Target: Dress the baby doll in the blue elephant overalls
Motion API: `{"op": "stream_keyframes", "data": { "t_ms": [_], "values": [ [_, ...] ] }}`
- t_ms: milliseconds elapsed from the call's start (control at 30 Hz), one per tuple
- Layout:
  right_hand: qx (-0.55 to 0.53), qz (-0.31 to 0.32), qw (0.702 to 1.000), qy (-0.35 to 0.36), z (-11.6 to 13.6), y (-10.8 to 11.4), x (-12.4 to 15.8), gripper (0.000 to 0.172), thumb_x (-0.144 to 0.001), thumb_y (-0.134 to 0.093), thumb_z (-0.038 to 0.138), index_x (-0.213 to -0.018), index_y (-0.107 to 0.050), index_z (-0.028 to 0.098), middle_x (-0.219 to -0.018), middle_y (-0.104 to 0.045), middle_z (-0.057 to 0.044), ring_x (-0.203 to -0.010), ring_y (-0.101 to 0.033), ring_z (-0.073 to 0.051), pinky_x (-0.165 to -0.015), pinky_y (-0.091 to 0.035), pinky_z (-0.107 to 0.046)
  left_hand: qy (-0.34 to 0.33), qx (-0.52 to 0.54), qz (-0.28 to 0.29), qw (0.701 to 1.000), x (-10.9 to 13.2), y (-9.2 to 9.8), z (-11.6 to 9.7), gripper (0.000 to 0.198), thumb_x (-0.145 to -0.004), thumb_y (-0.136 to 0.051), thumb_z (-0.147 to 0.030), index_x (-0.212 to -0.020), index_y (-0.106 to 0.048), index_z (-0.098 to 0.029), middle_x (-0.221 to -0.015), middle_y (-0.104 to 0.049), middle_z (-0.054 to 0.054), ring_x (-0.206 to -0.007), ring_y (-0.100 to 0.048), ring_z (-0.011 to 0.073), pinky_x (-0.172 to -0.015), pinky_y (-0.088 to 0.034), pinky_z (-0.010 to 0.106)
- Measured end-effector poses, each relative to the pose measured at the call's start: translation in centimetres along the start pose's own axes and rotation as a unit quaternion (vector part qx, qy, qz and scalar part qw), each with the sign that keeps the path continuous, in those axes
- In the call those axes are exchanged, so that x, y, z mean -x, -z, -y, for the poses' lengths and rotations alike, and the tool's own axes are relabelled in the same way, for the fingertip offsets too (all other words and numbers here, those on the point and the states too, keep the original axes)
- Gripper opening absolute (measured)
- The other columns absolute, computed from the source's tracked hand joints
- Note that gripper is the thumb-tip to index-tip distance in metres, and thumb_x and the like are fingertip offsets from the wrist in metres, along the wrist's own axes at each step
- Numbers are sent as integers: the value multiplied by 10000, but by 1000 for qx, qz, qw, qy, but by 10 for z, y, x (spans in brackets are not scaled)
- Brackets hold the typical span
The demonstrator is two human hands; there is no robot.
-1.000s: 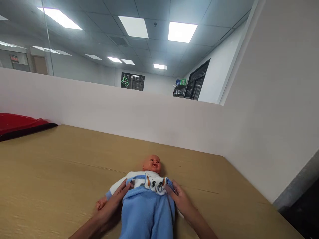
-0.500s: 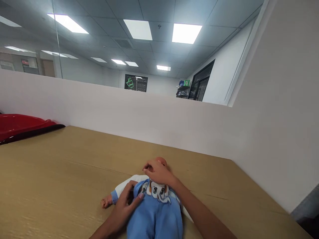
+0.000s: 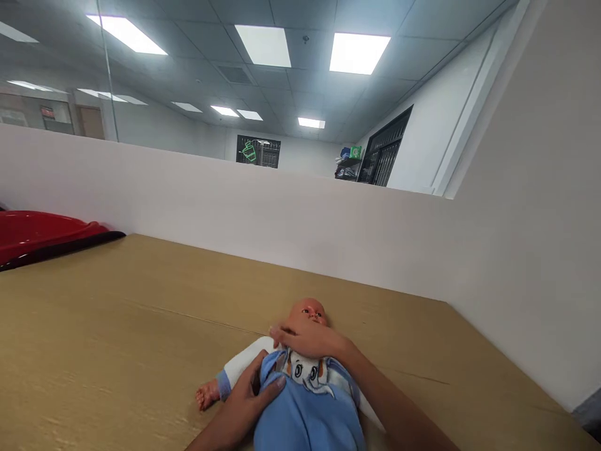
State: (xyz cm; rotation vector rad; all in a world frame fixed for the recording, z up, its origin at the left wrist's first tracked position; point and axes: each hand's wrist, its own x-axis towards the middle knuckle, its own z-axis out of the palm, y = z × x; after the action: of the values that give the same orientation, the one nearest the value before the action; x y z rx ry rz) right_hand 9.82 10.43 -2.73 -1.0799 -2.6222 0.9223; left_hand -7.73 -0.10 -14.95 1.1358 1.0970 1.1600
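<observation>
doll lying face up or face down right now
Face up: the doll shows both eyes and the cartoon face on its outfit.

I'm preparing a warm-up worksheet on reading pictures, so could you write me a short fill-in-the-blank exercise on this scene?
1. The doll lies on its ____.
2. The doll's lower garment is colored ____.
3. The person's ____ hand is the higher one in the picture.
4. A red object shows at the ____ edge of the picture.

Missing words: back; blue; right; left.
</observation>
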Motion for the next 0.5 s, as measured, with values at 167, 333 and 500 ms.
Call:
{"op": "stream_keyframes", "data": {
  "t_ms": [167,333,500],
  "values": [
    [50,102,993,25,-6,21,32,461,-810,-777,648,-985,-742,223,-990,-749,-51,-933,-674,-256,-776,-498,-316,-66,-39,48,996,3,0,-15,699,-842,-769,-695,-1322,-662,-199,-1495,-646,160,-1446,-535,400,-1273,-366,524],
    [-53,58,997,-6,-18,22,32,297,-884,-736,512,-1026,-701,254,-847,-682,26,-782,-624,-186,-655,-447,-260,10,-23,14,1000,0,4,-13,954,-710,-854,-744,-1432,-628,-164,-1620,-532,193,-1549,-415,414,-1314,-289,514],
    [-42,69,997,-14,-31,13,21,283,-776,-829,372,-986,-696,236,-793,-685,42,-695,-602,-162,-590,-428,-237,-24,-10,58,998,0,-1,-14,674,-807,-808,-679,-1318,-742,-243,-1409,-727,116,-1362,-608,417,-1225,-419,539]
  ]
}}
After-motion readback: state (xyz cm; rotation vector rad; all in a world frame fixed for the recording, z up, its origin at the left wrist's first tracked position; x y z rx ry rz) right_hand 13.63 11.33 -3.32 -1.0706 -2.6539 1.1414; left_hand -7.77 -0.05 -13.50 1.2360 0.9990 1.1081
